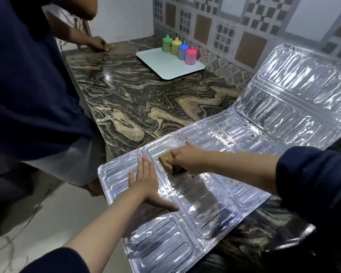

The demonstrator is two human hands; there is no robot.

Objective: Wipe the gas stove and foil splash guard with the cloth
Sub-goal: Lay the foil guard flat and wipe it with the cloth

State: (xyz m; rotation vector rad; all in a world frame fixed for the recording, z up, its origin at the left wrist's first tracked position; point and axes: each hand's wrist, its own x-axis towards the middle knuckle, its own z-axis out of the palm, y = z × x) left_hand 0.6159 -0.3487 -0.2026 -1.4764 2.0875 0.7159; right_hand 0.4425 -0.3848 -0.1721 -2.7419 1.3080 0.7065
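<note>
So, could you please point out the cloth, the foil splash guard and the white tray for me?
cloth (165, 159): head view, its tan corner beside the right hand's fingers.
foil splash guard (211, 201): head view, the flat panel being wiped.
white tray (158, 60): head view, its bare front part.

The foil guard (215, 194) lies unfolded across the tabletop (136, 99), its silver ribbed panels flat in front of me and the far panels tilted up toward the wall, brown specks near the fold. The tan cloth (166, 159) sits bunched on a near panel.
</note>
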